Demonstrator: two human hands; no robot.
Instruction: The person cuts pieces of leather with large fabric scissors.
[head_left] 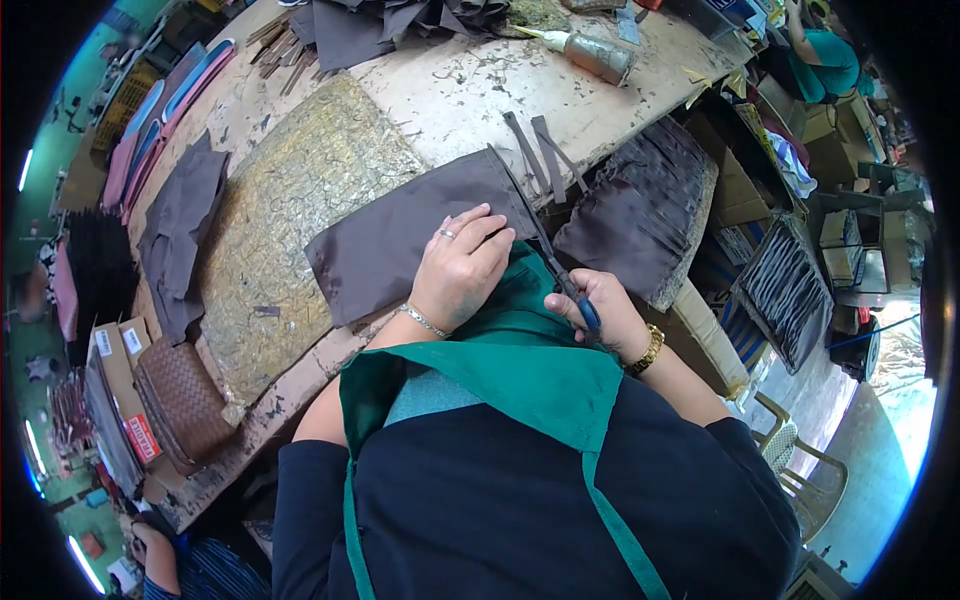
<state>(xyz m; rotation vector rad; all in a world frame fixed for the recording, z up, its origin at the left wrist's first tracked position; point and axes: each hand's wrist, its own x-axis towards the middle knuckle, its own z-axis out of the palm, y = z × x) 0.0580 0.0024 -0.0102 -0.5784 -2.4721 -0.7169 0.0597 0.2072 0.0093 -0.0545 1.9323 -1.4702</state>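
Note:
A dark brown fabric piece [375,240], roughly rectangular, lies at the near edge of the worktable. My left hand [462,262] rests on its right part with the fingers stretched out, pressing it down. In my right hand [600,310] is a pair of scissors [556,265] with dark blue handles, my fingers wrapped round them. The long blades run along the right edge of the fabric piece and point away from me. Beyond them lie narrow dark strips [548,155] on the table.
A glue-crusted board [300,180] lies left on the worktable [450,90], beside more dark fabric [185,230]. A bottle [590,55] lies at the back near a fabric heap [390,25]. Right of the table stands a board with dark pieces [640,215]. Other people sit nearby.

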